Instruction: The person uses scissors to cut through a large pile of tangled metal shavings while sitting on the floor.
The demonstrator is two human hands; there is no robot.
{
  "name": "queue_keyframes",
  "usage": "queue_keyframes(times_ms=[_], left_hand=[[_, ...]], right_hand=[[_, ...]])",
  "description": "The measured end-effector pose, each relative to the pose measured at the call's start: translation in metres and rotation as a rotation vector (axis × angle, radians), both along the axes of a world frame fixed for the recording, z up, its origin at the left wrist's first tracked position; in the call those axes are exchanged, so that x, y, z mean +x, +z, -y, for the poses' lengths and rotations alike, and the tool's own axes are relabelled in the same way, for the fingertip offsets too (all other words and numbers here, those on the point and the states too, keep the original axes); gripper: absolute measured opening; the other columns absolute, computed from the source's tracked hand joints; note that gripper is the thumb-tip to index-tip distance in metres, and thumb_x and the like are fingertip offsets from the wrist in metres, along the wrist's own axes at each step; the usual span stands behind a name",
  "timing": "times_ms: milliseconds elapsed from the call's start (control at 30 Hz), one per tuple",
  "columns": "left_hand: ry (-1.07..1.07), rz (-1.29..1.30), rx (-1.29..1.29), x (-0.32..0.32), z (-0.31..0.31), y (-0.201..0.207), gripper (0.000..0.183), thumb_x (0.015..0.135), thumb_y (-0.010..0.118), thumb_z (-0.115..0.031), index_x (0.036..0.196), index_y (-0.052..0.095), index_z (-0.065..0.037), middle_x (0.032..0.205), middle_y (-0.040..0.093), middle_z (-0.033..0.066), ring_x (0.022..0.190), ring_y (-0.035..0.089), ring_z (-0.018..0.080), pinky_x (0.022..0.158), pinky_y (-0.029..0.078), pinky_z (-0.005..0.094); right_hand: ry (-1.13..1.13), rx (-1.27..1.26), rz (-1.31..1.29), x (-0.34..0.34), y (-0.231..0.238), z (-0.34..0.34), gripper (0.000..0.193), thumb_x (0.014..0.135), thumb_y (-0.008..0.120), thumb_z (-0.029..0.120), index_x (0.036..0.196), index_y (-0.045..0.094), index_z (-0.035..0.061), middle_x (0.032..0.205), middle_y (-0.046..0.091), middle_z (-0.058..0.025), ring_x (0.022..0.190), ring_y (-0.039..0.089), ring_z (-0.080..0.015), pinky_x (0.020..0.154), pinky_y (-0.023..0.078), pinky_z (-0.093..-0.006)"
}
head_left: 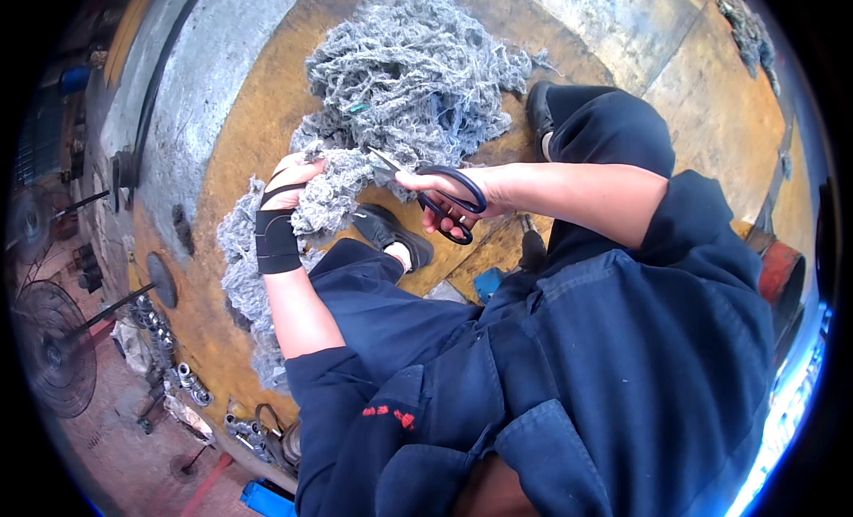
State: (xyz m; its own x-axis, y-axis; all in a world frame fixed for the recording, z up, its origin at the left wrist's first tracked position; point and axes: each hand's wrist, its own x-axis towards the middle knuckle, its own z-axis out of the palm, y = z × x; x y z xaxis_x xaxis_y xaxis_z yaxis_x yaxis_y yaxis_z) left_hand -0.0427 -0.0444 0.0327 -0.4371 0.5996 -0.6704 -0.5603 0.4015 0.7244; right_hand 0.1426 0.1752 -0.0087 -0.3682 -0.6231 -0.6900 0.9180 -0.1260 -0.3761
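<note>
Beside the yarn pile (409, 68) (shoe (382, 226) close by), left hand (291, 181) pinches fibre (330, 197), right hand (455, 188) clasps scissors (481, 197).

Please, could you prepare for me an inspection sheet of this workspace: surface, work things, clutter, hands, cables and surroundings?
Surface: worn yellow-brown and gray floor.
Work things: large pile of gray thread; longer heap beside the left forearm; black-handled scissors.
Clutter: metal parts at lower left; small blue object near the person's legs, kind unclear.
Left hand: black wrist wrap, holding a gray tuft.
Right hand: holding the scissors, blades close to the tuft.
Cables: dark curved strip at upper left, cable or gap, cannot tell.
Surroundings: round wire frame at left; red round container at right.
</note>
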Motion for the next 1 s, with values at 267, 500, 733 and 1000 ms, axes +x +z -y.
queue_keyframes(times_ms=[267, 500, 733, 1000], left_hand=[[-0.071, -0.085, -0.115, 0.012, 0.005, 0.025, 0.024, 0.085, 0.063, -0.013, 0.104, 0.064, 0.002, 0.093, 0.067, 0.0057, 0.079, 0.063, 0.0121, 0.072, 0.05, 0.0266], [-0.125, -0.091, -0.017, 0.024, -0.007, 0.041, 0.024, 0.085, 0.062, -0.012, 0.105, 0.062, 0.002, 0.095, 0.067, 0.0076, 0.083, 0.063, 0.0127, 0.073, 0.05, 0.0265], [-0.152, -0.237, -0.063, 0.015, 0.009, 0.014, 0.032, 0.082, 0.058, 0.001, 0.114, 0.059, 0.001, 0.11, 0.063, 0.0087, 0.102, 0.058, 0.0133, 0.09, 0.043, 0.0257], [-0.084, -0.325, -0.007, 0.03, -0.01, 0.012, 0.052, 0.08, 0.058, 0.001, 0.131, 0.048, 0.003, 0.12, 0.058, 0.0076, 0.106, 0.054, 0.0133, 0.093, 0.04, 0.0262]], right_hand=[[0.071, -0.268, 0.035, -0.01, -0.033, -0.002, 0.081, 0.078, 0.039, 0.08, 0.072, 0.057, 0.0008, 0.062, 0.053, -0.0053, 0.05, 0.047, -0.0144, 0.049, 0.041, -0.0311], [0.075, -0.517, 0.128, -0.022, -0.035, 0.011, 0.083, 0.078, 0.039, 0.079, 0.083, 0.059, -0.0015, 0.072, 0.058, -0.0074, 0.056, 0.048, -0.0149, 0.058, 0.044, -0.0308], [-0.201, -0.443, 0.012, -0.038, -0.014, 0.004, 0.089, 0.077, 0.039, 0.081, 0.09, 0.057, -0.0052, 0.085, 0.057, -0.0105, 0.064, 0.047, -0.0159, 0.062, 0.043, -0.0308], [-0.28, -0.292, -0.006, -0.037, -0.002, -0.006, 0.073, 0.081, 0.037, 0.078, 0.068, 0.046, 0.006, 0.063, 0.042, -0.0021, 0.049, 0.037, -0.0112, 0.044, 0.031, -0.0245]])
